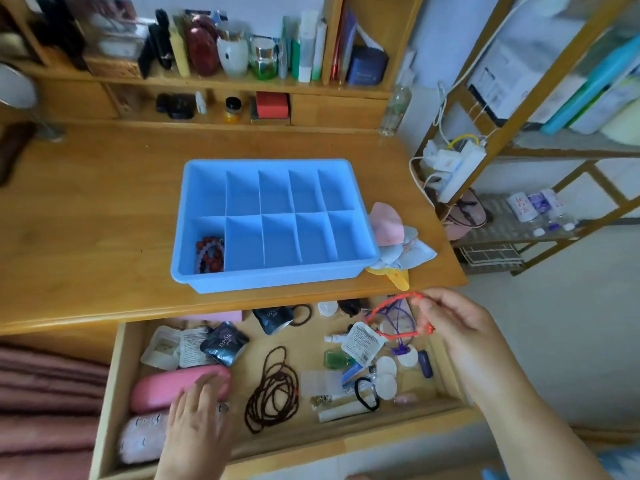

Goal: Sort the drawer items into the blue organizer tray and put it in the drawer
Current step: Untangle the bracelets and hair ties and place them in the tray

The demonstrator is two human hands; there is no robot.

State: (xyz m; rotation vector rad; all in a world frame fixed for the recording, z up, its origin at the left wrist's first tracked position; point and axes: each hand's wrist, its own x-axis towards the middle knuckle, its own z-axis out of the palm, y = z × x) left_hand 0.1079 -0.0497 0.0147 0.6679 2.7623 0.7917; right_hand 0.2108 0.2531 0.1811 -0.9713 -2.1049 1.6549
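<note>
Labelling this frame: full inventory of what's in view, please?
organizer tray: 1, blue, on desk
bead bracelets: several, red and pale, tray's near-left compartment
drawer: 1, wooden, open below desk
long case: 1, pink, drawer left
bead necklace: 1, dark brown, drawer middle
sachets: a few, dark and white, drawer back
cord loop: 1, red, over drawer right
left hand: on the long case
right hand: pinching the cord loop

Soft, even daylight fills the scene, casting only faint shadows. Wide-angle distortion bows the wooden counter (104,209) edge, and the cluttered wooden shelf (207,83) at top looks smeared and blurry.
</note>
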